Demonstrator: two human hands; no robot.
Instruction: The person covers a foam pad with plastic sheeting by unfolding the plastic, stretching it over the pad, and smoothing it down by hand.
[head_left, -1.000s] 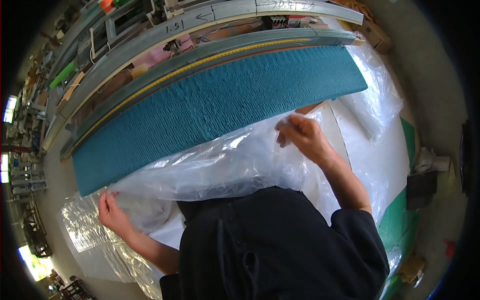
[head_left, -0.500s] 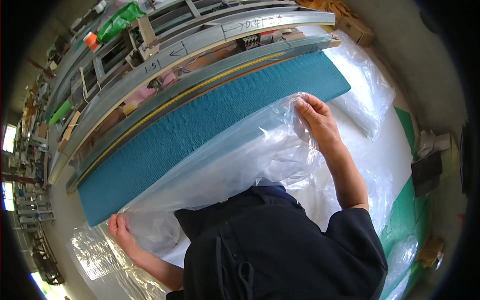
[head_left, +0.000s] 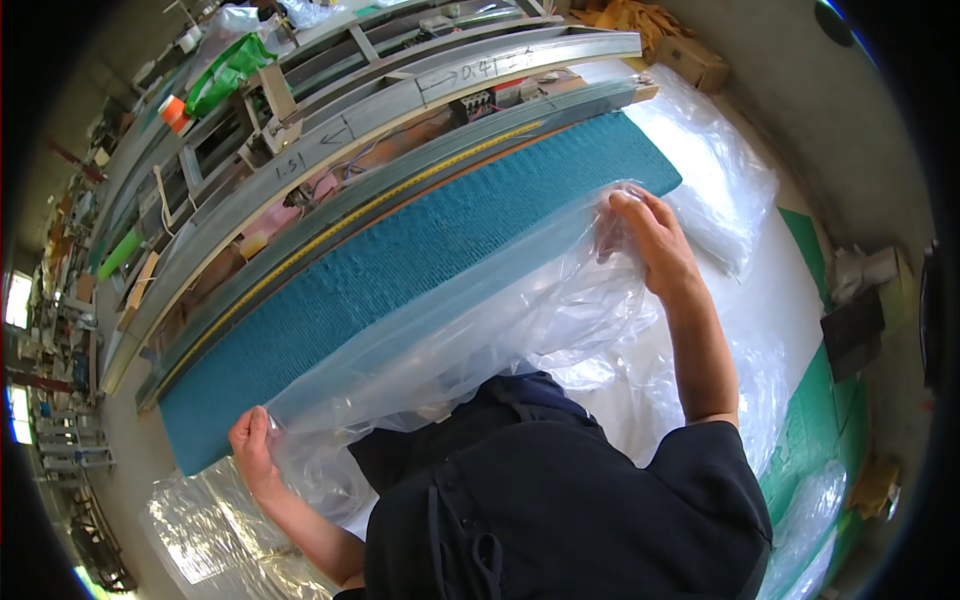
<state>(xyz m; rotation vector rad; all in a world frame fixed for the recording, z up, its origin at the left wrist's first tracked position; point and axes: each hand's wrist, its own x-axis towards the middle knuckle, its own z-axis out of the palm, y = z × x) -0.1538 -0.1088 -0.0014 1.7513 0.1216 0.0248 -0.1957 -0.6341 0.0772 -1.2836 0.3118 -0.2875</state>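
Note:
A long teal textured mat (head_left: pixel 400 270) lies across the white work table (head_left: pixel 790 290). A clear plastic bag (head_left: pixel 480 320) is spread over the mat's near side. My right hand (head_left: pixel 650 240) grips the bag's edge near the mat's right end. My left hand (head_left: pixel 252 448) holds the bag's other edge at the mat's left end. My dark top (head_left: pixel 560 500) fills the lower middle of the view and hides the table below it.
Long metal rails (head_left: pixel 400 90) with a yellow measuring strip (head_left: pixel 370 215) run behind the mat. More clear plastic (head_left: pixel 710 170) lies at the right, and a further sheet (head_left: pixel 200 530) lies at the lower left. A green cutting mat (head_left: pixel 820 440) sits at the right edge.
Both hands have drawn the plastic bag farther over the teal mat; my right hand moved right toward the mat's end, my left hand shifted down and right.

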